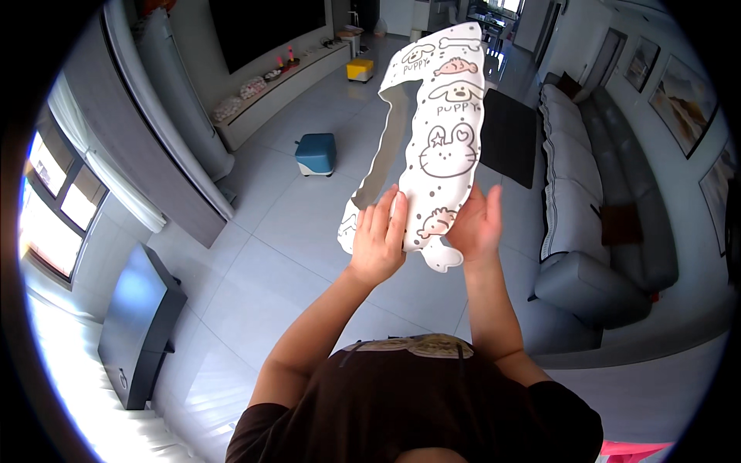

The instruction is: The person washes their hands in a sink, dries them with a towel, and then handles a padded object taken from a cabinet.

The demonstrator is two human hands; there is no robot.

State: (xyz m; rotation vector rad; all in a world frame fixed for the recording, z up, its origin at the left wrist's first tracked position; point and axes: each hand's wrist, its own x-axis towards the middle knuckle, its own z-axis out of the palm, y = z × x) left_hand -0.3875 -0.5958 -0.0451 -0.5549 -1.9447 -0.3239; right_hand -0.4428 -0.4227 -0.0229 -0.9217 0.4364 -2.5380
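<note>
A long, soft white mat (442,181), printed with cartoon animals and dots, stands up in front of me. Its upper end curls over to the left, so the plain grey back (392,139) shows along that side. The edges are wavy, and a small rounded tab (442,255) hangs at the bottom. My left hand (378,241) is closed on the mat's lower left part, fingers across the printed face. At the lower right edge, my right hand (477,225) holds the mat from behind, with its thumb standing away; some fingers are hidden behind it.
A teal and white stool (316,154) and a yellow box (360,71) stand on the tiled floor ahead. A grey sofa (610,170) runs along the right, beside a dark rug (508,139). At left is a dark screen-like panel (139,324); a low cabinet (270,96) lines the far wall.
</note>
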